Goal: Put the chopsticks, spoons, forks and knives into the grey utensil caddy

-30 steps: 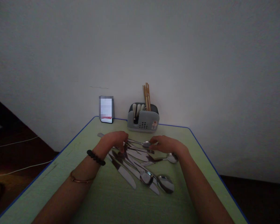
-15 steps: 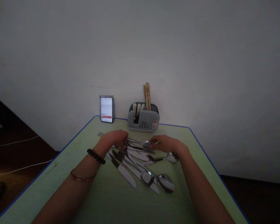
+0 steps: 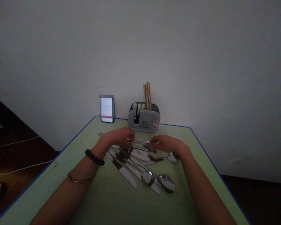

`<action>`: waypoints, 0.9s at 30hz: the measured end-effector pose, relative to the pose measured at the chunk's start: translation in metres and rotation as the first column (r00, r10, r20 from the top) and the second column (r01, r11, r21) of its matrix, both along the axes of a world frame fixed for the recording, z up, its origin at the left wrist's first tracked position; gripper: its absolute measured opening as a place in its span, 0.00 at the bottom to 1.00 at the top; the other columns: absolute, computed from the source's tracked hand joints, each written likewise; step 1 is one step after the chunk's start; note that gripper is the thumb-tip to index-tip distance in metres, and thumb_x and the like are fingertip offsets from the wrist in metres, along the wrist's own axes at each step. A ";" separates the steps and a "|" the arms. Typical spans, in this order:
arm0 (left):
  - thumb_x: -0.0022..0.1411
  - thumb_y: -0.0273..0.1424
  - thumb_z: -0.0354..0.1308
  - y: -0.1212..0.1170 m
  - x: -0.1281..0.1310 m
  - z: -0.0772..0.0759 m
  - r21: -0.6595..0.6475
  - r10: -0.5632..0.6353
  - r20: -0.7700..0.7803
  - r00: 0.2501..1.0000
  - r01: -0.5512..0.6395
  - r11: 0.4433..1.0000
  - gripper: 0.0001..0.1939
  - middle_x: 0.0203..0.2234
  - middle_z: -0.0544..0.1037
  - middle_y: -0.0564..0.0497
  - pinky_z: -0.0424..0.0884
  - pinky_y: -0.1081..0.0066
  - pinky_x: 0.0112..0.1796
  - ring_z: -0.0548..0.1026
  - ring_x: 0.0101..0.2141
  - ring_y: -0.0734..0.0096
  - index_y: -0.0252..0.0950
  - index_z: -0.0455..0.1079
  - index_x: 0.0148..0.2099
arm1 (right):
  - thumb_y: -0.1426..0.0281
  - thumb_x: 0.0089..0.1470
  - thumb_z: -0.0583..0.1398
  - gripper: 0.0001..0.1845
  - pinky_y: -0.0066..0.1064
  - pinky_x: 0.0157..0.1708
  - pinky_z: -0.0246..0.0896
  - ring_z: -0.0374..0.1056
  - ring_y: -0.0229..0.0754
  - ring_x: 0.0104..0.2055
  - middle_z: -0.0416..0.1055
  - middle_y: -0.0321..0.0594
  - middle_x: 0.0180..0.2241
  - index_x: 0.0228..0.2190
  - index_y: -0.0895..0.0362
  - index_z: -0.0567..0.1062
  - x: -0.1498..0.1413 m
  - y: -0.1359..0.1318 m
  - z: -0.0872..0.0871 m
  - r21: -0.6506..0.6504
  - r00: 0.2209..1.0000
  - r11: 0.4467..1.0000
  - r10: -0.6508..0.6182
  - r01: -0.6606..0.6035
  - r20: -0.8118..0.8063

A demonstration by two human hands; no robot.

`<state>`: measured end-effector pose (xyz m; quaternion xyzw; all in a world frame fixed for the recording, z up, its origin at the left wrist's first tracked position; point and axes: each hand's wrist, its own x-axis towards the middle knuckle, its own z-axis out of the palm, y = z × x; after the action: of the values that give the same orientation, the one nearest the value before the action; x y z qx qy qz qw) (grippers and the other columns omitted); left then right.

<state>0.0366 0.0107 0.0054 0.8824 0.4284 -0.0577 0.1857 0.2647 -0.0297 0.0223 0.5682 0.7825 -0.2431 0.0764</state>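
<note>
Above the far side of a loose pile of metal cutlery, my left hand (image 3: 119, 137) is open, its thumb and fingers apart near some handles. My right hand (image 3: 165, 143) is also open, with its fingertips close to the bowl of a small spoon (image 3: 147, 143); whether they touch it I cannot tell. Nearer to me lie a table knife (image 3: 127, 176) and two large spoons, one spoon (image 3: 166, 183) at the right front of the pile. Another spoon (image 3: 172, 157) lies partly under my right wrist. My left hand hides some of the handles.
Against the wall stands a grey cutlery holder (image 3: 145, 120) with wooden chopsticks (image 3: 148, 97) and several white-handled utensils (image 3: 139, 109). A phone (image 3: 107, 107) leans on the wall left of it. The pale green table (image 3: 121, 206) has a blue edge.
My left hand has shifted slightly right and away from me, and its fingers have gone from closed to apart. My right hand and the cutlery have barely moved.
</note>
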 end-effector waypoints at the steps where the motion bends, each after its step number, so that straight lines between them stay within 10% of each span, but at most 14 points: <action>1: 0.46 0.32 0.64 -0.003 0.002 0.002 -0.042 -0.026 -0.017 1.000 0.025 0.999 0.17 0.40 0.74 0.50 0.65 0.75 0.34 0.72 0.38 0.67 0.38 0.72 0.41 | 0.61 0.54 0.56 0.19 0.29 0.41 0.61 0.69 0.46 0.47 0.73 0.42 0.48 0.46 0.54 0.74 0.000 0.000 0.001 0.004 1.000 1.000 -0.001 0.001 0.008; 15: 0.38 0.27 0.66 -0.012 0.020 -0.008 -0.143 -0.039 -0.225 0.974 0.007 0.990 0.13 0.28 0.78 0.53 0.62 0.73 0.24 0.72 0.27 0.67 0.39 0.75 0.32 | 0.61 0.55 0.55 0.21 0.30 0.43 0.61 0.69 0.46 0.46 0.72 0.45 0.48 0.48 0.56 0.72 0.002 0.000 0.003 0.010 1.000 1.000 0.003 -0.003 0.023; 27: 0.51 0.34 0.61 0.007 -0.013 0.007 -0.298 -0.049 0.306 0.951 0.144 0.944 0.08 0.26 0.76 0.55 0.65 0.78 0.30 0.72 0.29 0.74 0.35 0.71 0.33 | 0.61 0.55 0.55 0.20 0.29 0.41 0.61 0.70 0.45 0.45 0.74 0.43 0.45 0.46 0.56 0.74 0.003 0.001 0.003 0.011 0.999 0.999 0.030 -0.030 -0.044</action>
<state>0.0234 0.0178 0.0119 0.8600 0.3368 -0.0027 0.3833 0.2682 -0.0287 0.0256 0.5512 0.7937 -0.2504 0.0598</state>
